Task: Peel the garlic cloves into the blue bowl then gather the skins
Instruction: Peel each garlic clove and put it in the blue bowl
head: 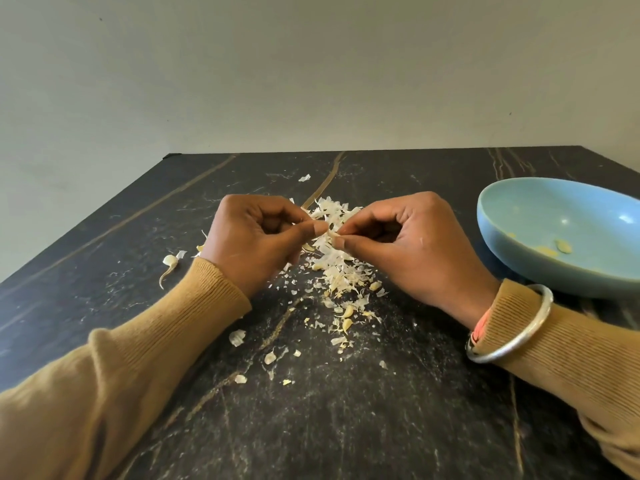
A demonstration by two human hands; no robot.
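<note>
Both hands hover over the skins (341, 271), left hand (256, 237) and right hand (412, 247) curled, fingertips pinching one small garlic clove (333, 233); its direction is unclear.

One head-worn wide-angle view, looking forward and down over a table.

The camera sits above and behind the two hands, close enough that both sleeves (114, 368) run in from the bottom corners and fill the lower frame. It faces across the dark table (311, 427) toward a plain wall (311, 71), which takes up the upper third. The left hand (256, 237) and right hand (415, 244) meet near the centre. The bowl (502, 237) is cut off by the right edge. Wide-angle bending seems to splay the table edges outward. There is no second view to share any part of the scene.
</note>
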